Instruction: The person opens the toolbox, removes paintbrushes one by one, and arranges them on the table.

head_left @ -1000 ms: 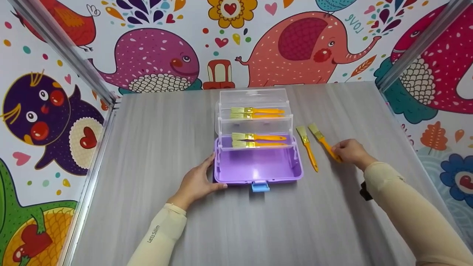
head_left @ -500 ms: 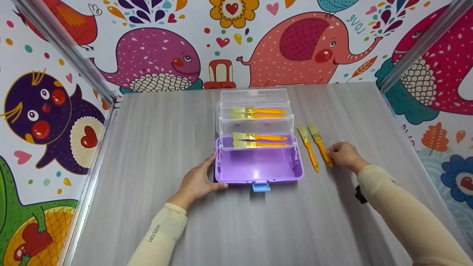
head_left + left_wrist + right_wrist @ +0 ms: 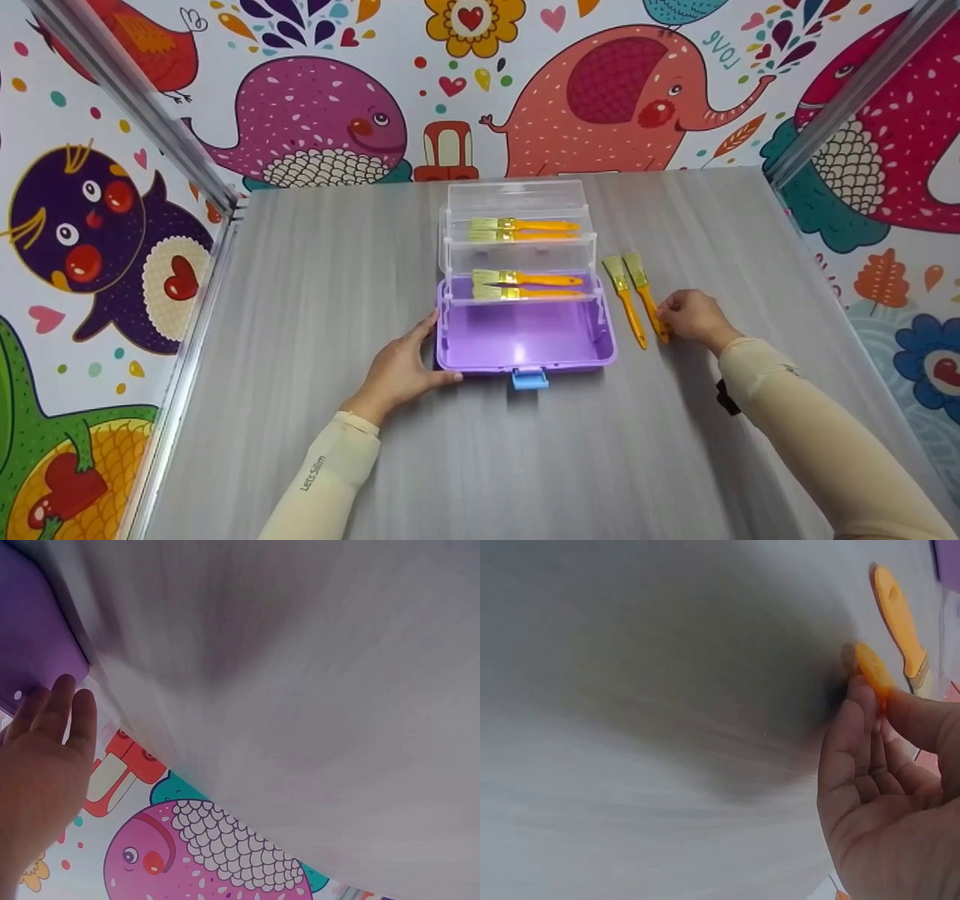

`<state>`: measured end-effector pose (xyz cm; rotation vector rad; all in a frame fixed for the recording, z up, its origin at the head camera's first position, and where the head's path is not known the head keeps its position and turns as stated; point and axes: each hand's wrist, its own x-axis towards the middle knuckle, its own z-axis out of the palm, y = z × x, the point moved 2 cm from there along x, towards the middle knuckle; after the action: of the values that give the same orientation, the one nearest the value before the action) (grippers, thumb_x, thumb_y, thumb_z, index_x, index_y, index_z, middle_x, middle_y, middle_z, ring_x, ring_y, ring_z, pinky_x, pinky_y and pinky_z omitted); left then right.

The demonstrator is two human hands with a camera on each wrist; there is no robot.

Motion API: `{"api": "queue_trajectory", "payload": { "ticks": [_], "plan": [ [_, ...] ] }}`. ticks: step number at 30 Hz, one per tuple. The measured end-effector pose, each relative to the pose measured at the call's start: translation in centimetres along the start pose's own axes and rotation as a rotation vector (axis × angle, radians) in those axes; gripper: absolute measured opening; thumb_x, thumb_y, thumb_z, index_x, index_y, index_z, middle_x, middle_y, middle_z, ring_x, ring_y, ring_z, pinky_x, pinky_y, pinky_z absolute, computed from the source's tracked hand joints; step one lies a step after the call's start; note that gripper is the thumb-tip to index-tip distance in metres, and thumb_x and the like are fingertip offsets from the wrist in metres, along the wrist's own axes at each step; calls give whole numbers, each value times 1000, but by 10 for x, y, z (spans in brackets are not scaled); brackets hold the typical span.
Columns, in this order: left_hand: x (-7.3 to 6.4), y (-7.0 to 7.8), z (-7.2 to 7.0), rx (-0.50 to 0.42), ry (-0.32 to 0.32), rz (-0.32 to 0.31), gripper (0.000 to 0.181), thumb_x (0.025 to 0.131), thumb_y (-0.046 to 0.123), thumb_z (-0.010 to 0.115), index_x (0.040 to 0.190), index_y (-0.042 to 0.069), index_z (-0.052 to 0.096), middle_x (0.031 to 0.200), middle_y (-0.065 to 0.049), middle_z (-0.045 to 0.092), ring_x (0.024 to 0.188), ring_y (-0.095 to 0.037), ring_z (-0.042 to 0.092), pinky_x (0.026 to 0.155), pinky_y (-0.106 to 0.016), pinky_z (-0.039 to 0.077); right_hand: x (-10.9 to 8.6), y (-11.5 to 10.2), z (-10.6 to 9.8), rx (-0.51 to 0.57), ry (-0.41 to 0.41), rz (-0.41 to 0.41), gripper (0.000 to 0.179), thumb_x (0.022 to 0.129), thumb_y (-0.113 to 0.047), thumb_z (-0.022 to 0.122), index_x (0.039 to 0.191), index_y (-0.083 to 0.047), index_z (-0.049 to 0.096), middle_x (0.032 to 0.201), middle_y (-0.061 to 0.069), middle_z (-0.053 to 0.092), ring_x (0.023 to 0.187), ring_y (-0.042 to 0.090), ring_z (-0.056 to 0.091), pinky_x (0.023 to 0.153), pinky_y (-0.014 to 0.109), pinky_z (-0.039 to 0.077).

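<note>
A purple box (image 3: 525, 334) with a blue latch stands open, its two clear trays raised behind the base. My left hand (image 3: 401, 369) rests against the box's front left corner, fingers along its side and thumb at the front edge; in the left wrist view the fingers look straight. To the right of the box, two flat paintbrushes lie side by side, bristles away from me. My right hand (image 3: 694, 315) pinches the handle end of the right paintbrush (image 3: 643, 289) between thumb and fingers. The left paintbrush (image 3: 626, 304) lies untouched, close beside it.
Two paintbrushes (image 3: 529, 280) lie in the lower tray and two more paintbrushes (image 3: 525, 225) in the upper tray. The grey table (image 3: 322, 255) is bounded by metal rails and printed walls at the back and sides.
My right hand has moved left with the right paintbrush, turning it to lie nearly parallel to the left one and closer to it. The left hand stays at the box.
</note>
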<state>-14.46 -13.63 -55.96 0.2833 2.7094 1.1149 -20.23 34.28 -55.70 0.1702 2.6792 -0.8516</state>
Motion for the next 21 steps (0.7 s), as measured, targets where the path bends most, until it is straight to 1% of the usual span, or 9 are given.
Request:
{"api": "queue_trajectory", "payload": {
  "ticks": [6,14,18,21],
  "plan": [
    [0,-1,0,-8,6,16,115,64,47,92,157,17,32,151,-12,45,133,-34,47,108,-47,39,1,0,1,-29,0,-4,18,96,-14,63,95,3,68,75,6,65,63,18,55,55,29,47],
    [1,-2,0,-11,1,6,116,64,47,92,158,17,31,151,-11,44,134,-34,46,109,-47,38,0,-1,0,-60,4,-7,17,94,-15,63,92,1,68,74,5,64,65,20,56,55,29,46],
    [1,-1,-1,-5,3,8,116,64,48,92,158,18,31,151,-11,44,134,-34,46,109,-47,38,-1,-1,-1,-69,14,-16,17,94,-15,63,91,1,69,74,5,63,65,20,56,55,29,46],
    [0,-1,-1,-1,6,18,115,64,47,92,157,17,32,150,-10,46,132,-34,48,108,-47,39,-1,-1,-2,-85,34,-45,17,94,-14,64,90,2,69,75,6,65,65,21,56,56,30,46]
  ]
}}
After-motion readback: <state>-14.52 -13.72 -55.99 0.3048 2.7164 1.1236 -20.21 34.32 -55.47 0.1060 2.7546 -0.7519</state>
